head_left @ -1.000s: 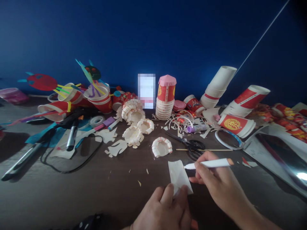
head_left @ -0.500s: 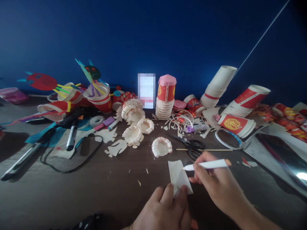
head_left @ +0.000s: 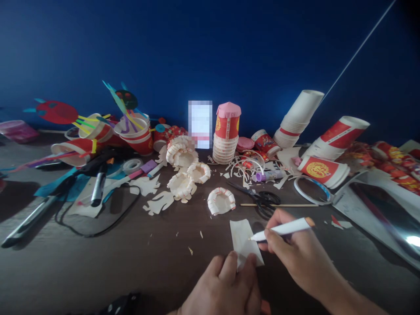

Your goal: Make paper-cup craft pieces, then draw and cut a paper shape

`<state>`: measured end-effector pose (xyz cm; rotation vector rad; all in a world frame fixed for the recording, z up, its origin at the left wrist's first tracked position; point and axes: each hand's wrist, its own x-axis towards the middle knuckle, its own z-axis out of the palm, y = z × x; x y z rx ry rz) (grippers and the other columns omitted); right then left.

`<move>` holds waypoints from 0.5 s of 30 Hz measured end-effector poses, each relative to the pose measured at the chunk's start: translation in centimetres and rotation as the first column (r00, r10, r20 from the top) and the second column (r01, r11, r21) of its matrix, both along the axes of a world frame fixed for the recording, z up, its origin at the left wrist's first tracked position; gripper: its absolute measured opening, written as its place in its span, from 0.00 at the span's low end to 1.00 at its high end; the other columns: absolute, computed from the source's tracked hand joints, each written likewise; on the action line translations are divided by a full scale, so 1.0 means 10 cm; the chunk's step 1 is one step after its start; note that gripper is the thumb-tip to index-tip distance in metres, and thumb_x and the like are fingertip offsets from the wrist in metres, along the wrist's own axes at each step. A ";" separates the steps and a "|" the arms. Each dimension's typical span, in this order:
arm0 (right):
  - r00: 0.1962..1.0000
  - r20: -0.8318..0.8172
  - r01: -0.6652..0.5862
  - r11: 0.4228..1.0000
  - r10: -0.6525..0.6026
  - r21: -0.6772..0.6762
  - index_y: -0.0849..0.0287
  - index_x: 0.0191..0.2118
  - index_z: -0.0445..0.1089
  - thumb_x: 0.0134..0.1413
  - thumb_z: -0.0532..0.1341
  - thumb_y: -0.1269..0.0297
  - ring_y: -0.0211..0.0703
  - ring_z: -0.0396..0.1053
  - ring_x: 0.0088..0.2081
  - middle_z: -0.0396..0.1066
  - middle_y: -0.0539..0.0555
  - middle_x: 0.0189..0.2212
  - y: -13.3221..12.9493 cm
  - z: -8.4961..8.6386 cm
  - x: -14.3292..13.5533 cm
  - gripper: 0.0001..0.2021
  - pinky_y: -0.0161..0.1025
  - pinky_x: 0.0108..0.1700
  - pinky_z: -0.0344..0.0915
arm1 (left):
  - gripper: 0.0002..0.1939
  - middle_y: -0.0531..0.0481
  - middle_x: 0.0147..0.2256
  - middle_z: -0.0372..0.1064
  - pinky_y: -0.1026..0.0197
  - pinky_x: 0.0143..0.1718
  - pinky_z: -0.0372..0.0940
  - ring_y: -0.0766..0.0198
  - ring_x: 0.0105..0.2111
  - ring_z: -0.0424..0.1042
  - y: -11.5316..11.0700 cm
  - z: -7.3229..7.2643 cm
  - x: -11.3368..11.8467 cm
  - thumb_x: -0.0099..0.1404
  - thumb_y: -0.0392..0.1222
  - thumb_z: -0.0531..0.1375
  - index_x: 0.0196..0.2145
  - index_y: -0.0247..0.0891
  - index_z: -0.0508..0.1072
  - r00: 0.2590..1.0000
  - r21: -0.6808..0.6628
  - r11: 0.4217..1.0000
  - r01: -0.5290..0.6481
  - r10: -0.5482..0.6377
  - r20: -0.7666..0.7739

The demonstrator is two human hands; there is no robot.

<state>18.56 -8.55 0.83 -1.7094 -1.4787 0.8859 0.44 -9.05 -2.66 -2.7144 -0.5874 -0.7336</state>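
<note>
Clamping the grip of the right hand (head_left: pixel 290 247) round a white marker (head_left: pixel 285 227), and holding its tip at, seemingly on, a white paper sheet (head_left: pixel 241 234), just inside the right edge. Pressing the near end of that sheet to the dark desk (head_left: pixel 157 267) with the left hand (head_left: pixel 223 284), fingers bent close together; not being able to tell whether pinching it or only bearing down.

Probably being early in the marking: making out no clear line on the sheet, so apparently having most of it left bare. Counting as done, by the look of it, the shaping of one shallow paper round (head_left: pixel 221 201) just beyond the sheet, and of more rounds (head_left: pixel 181 186) farther left. Leaving the scissors (head_left: pixel 260 197) lying near the right hand, out of use.

Among containers, seeing a nested cup stack (head_left: pixel 225 148) standing upright under a pink cover (head_left: pixel 229 109), hiding any contents. At left, finding a red-and-white cup (head_left: pixel 138 142) holding coloured paper strips, and a tipped cup (head_left: pixel 80 153) with pink and purple strips (head_left: pixel 59 158) trailing from its mouth. At right, noticing a leaning stack of white cups (head_left: pixel 298 118), nested together, without telling what is inside.
</note>
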 end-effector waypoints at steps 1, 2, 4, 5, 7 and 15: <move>1.000 -0.001 0.000 1.000 0.000 -0.005 0.55 0.23 0.60 0.49 0.55 0.63 0.40 0.65 0.20 0.65 0.47 0.17 0.00 0.00 0.00 0.07 0.35 0.22 0.62 | 0.11 0.46 0.42 0.71 0.61 0.26 0.56 0.58 0.34 0.68 0.00 0.00 0.00 0.67 0.41 0.52 0.37 0.34 0.72 1.000 -0.004 1.000 -0.007 0.007 -0.010; 1.000 0.001 -0.001 1.000 0.001 -0.006 0.55 0.23 0.60 0.48 0.56 0.63 0.40 0.65 0.20 0.65 0.47 0.16 0.00 0.01 0.00 0.07 0.34 0.22 0.61 | 0.10 0.46 0.43 0.71 0.61 0.26 0.55 0.59 0.35 0.67 0.00 0.00 0.00 0.67 0.41 0.52 0.37 0.34 0.72 1.000 -0.004 1.000 -0.005 0.004 -0.029; 1.000 0.011 -0.008 1.000 0.008 0.002 0.55 0.22 0.60 0.48 0.55 0.64 0.40 0.64 0.20 0.64 0.47 0.16 0.00 0.02 0.00 0.07 0.34 0.22 0.60 | 0.10 0.47 0.43 0.71 0.61 0.27 0.55 0.59 0.35 0.67 0.00 0.01 0.00 0.67 0.41 0.53 0.38 0.35 0.71 0.999 -0.014 1.000 -0.008 0.008 -0.045; 1.000 0.023 -0.015 1.000 0.015 0.008 0.55 0.22 0.60 0.47 0.55 0.64 0.40 0.64 0.20 0.64 0.47 0.16 0.00 0.02 0.00 0.07 0.34 0.22 0.59 | 0.09 0.48 0.43 0.71 0.61 0.27 0.55 0.59 0.35 0.67 0.00 0.01 0.00 0.66 0.41 0.53 0.37 0.35 0.72 0.999 -0.017 1.000 -0.008 0.008 -0.041; 0.998 0.060 -0.029 0.999 0.028 0.019 0.55 0.22 0.59 0.48 0.55 0.64 0.39 0.62 0.20 0.62 0.46 0.15 0.00 0.03 0.00 0.07 0.34 0.21 0.58 | 0.09 0.49 0.42 0.71 0.61 0.27 0.55 0.59 0.35 0.68 0.00 0.02 0.00 0.66 0.42 0.53 0.36 0.36 0.72 1.000 -0.020 1.000 -0.012 0.011 -0.017; 0.995 0.094 -0.040 0.999 0.037 0.028 0.55 0.20 0.58 0.46 0.54 0.66 0.37 0.57 0.19 0.59 0.45 0.14 0.00 0.07 0.00 0.07 0.33 0.20 0.54 | 0.10 0.46 0.43 0.71 0.61 0.27 0.56 0.58 0.35 0.68 0.00 0.02 -0.01 0.67 0.41 0.53 0.37 0.34 0.71 0.999 -0.008 1.000 0.000 0.000 -0.050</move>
